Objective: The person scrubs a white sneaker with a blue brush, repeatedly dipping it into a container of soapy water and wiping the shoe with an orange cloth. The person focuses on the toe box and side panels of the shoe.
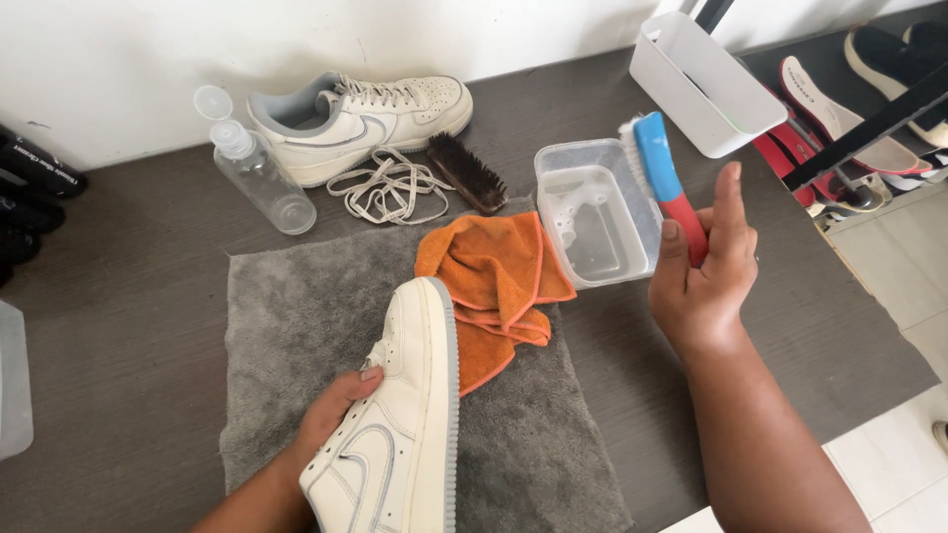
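Cream sneaker (400, 434) tipped sideways, grey-edged sole, left hand (331, 415) gripping, right hand (703, 276) raising brush (664, 178)

Head-worn camera looks steeply down, close over the table (118, 326) (single view).

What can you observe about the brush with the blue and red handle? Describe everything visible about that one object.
The brush has a plastic-looking handle, blue along the head and red at the grip, with white bristles on the side facing left. It is held tilted, head up, above the table beside the clear water container. The right hand grips the red end, fingers partly extended. The bristles touch nothing; whether they are wet cannot be told.
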